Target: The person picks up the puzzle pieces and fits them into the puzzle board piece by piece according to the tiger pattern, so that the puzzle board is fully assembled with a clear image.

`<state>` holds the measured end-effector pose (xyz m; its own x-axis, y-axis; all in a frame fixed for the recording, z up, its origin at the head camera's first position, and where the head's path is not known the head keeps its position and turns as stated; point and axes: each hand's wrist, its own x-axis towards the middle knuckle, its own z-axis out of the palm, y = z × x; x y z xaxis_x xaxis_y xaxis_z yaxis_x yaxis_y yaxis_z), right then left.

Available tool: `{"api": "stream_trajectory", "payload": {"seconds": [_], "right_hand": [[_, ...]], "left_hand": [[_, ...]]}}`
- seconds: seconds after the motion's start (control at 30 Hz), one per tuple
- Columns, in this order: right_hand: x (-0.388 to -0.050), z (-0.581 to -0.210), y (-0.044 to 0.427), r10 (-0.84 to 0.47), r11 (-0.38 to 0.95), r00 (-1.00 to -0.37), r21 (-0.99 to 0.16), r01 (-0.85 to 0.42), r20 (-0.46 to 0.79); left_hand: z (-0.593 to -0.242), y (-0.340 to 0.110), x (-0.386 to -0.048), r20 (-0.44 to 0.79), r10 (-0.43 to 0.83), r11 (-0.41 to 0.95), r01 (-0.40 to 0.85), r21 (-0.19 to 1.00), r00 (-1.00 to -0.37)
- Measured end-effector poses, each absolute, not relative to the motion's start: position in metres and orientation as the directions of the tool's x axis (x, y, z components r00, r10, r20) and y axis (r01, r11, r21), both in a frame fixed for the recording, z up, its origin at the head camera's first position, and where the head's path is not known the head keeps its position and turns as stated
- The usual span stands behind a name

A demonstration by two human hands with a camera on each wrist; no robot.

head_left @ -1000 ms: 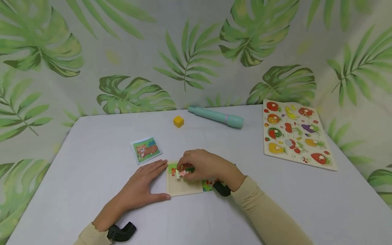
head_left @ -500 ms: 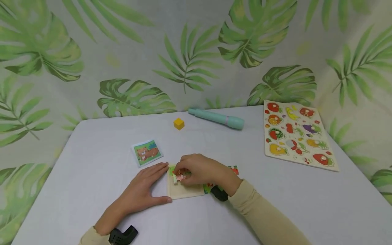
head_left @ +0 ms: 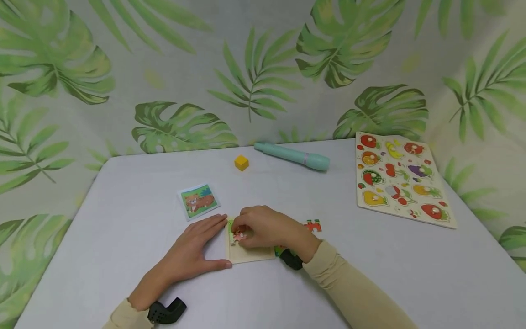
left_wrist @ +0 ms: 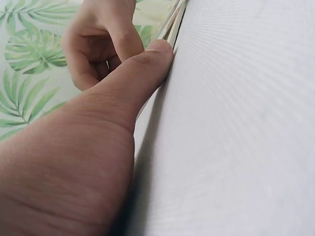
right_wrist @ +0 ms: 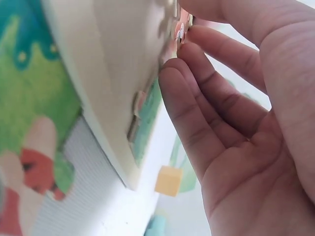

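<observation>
A shallow wooden puzzle tray (head_left: 251,257) lies in front of me, with part of its upper area covered by green picture pieces. My left hand (head_left: 190,252) rests along its left side, fingers fairly straight and thumb at the near left corner. Over the tray's upper left part, my right hand (head_left: 266,227) pinches a puzzle piece (head_left: 238,236) with pink and reddish-brown print. My right fingers hide much of that piece. Loose puzzle pieces lie right of the tray, partly under my right wrist: a red one (head_left: 314,225) and a green one (right_wrist: 39,162) with an orange figure.
Beyond my left hand lies a picture card (head_left: 199,202) of a brown animal. A yellow cube (head_left: 241,162) and a teal flashlight-shaped object (head_left: 293,156) are at the back. On the right lies a fruit puzzle board (head_left: 404,180).
My right hand has shifted slightly left with the puzzle piece, toward the tray's upper left area. More of the red loose piece shows. My left hand keeps its place at the tray.
</observation>
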<state>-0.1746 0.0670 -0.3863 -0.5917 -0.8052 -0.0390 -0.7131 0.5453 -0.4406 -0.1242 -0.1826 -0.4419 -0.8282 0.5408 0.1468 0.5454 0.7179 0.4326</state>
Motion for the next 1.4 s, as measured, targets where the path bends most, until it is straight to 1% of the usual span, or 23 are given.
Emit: {"api": "stream_trajectory", "payload": {"seconds": [0.43, 0.93, 1.1, 1.4], "right_hand": [[-0.171, -0.390, 0.063, -0.802, 0.567, -0.597, -0.372, -0.735, -0.042], [-0.167, -0.390, 0.063, -0.803, 0.560, -0.595, -0.369, -0.742, -0.023], [-0.165, -0.390, 0.063, -0.797, 0.564, -0.603, -0.382, -0.733, -0.020], [-0.163, -0.388, 0.061, -0.799, 0.565, -0.601, -0.364, -0.740, -0.019]], "left_hand": [[-0.444, -0.183, -0.124, 0.153, 0.547, 0.711, 0.553, 0.435, -0.823], [-0.443, -0.182, -0.123, 0.156, 0.549, 0.706, 0.556, 0.439, -0.821], [-0.442, -0.182, -0.122, 0.155, 0.550, 0.704, 0.555, 0.443, -0.821], [-0.442, -0.183, -0.123, 0.159, 0.552, 0.695, 0.558, 0.454, -0.818]]}}
